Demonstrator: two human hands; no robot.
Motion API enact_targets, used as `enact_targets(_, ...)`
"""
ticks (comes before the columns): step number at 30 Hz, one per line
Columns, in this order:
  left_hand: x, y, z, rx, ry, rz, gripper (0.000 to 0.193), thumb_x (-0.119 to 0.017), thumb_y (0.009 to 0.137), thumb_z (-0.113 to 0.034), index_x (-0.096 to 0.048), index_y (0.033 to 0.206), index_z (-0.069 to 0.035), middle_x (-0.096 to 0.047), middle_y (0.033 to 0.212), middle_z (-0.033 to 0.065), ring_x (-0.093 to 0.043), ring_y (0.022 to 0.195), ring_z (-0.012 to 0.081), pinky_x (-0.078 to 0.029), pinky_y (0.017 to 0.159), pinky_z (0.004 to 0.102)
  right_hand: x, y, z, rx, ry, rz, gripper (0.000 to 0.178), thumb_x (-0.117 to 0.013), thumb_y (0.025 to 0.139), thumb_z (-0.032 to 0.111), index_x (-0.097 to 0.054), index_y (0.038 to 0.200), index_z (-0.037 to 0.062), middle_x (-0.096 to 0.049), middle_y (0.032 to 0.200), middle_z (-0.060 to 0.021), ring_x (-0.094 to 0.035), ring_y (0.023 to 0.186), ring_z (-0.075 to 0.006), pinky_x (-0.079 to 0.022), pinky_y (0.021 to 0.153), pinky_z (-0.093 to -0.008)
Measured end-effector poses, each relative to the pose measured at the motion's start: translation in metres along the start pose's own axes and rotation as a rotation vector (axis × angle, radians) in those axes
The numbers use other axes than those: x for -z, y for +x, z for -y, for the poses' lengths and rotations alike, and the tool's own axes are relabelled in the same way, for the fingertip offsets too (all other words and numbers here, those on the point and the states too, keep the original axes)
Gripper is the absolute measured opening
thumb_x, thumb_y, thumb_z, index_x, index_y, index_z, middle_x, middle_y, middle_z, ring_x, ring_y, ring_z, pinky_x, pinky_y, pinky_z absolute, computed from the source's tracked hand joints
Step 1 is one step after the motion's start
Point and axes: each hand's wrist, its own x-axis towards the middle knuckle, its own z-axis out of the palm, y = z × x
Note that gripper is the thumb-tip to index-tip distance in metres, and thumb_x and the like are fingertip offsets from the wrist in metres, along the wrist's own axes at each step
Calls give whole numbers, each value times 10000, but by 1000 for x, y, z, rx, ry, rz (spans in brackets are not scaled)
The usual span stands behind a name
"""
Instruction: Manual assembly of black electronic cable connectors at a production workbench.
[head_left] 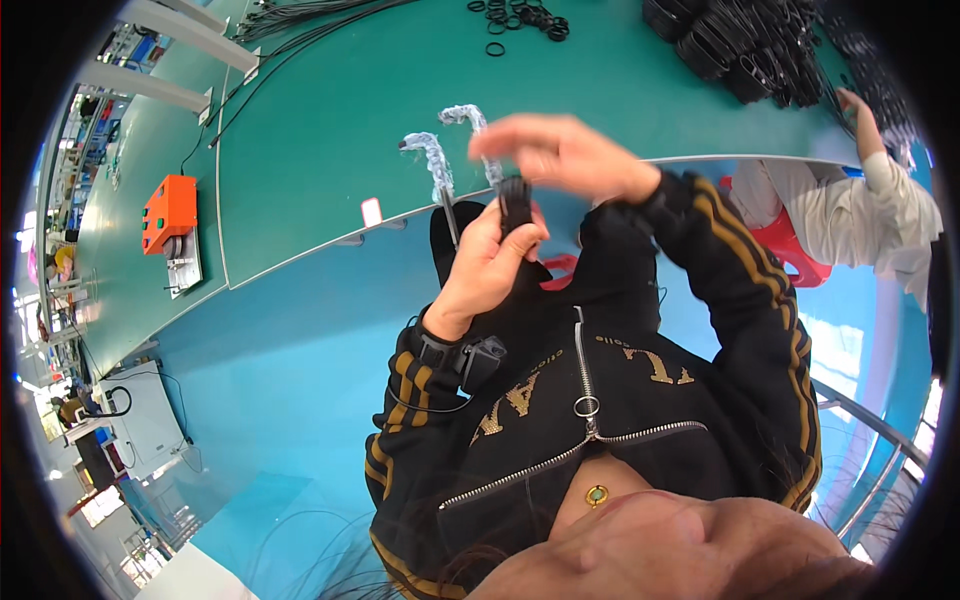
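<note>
My left hand (488, 262) is closed around a dark black piece (515, 204), short and blocky; its exact kind is hard to make out. Just above it, my right hand (580, 158) is stretched out over the table's edge, its fingers extended and blurred by motion, with nothing visible in them. Close to both hands stand two bent metal rods at the table edge, their tops wrapped in whitish film: the left rod (432, 162) and the right rod (490, 165), whose upper part passes behind my right fingertips.
The green table (330, 130) carries black rings (515, 18), a heap of black parts (745, 45) and black cables (300, 30). An orange box (170, 214) with buttons stands at left. Near the right edge, a co-worker's pale sleeve (850, 220) reaches toward the heap, beside a red stool (795, 255).
</note>
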Motion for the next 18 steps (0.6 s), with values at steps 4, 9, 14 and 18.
enact_targets(4,16,2,-7,-61,-44,-79,75,-511,938,-72,-522,949,2,-533,849,27,-507,698,92,-441,656,240,67,72,-23,-112,-960,-395,322,-637,838,251,-613,1068,28,-656,1005,-124,-631,902,-243,-501,783,-351)
enact_targets(9,27,2,-8,-115,-59,-188,71,-501,943,-67,-524,951,-1,-536,878,40,-516,717,94,-441,666,240,102,103,-69,-63,-1269,-477,236,-641,824,240,-639,943,36,-660,834,-102,-617,775,-284,-492,709,-363)
enact_targets(14,42,13,-9,-175,36,-403,79,-507,942,-70,-537,963,-1,-539,885,37,-523,717,93,-441,665,233,52,66,-16,-219,-311,-222,206,-654,849,230,-638,905,32,-579,762,44,-500,675,-70,-429,603,-248)
enact_targets(18,31,35,-6,-226,175,-452,92,-512,941,-77,-545,979,0,-548,881,32,-531,722,92,-445,659,229,13,15,20,-336,-37,-101,186,-657,868,230,-660,904,47,-600,785,45,-485,680,-37,-390,571,-218)
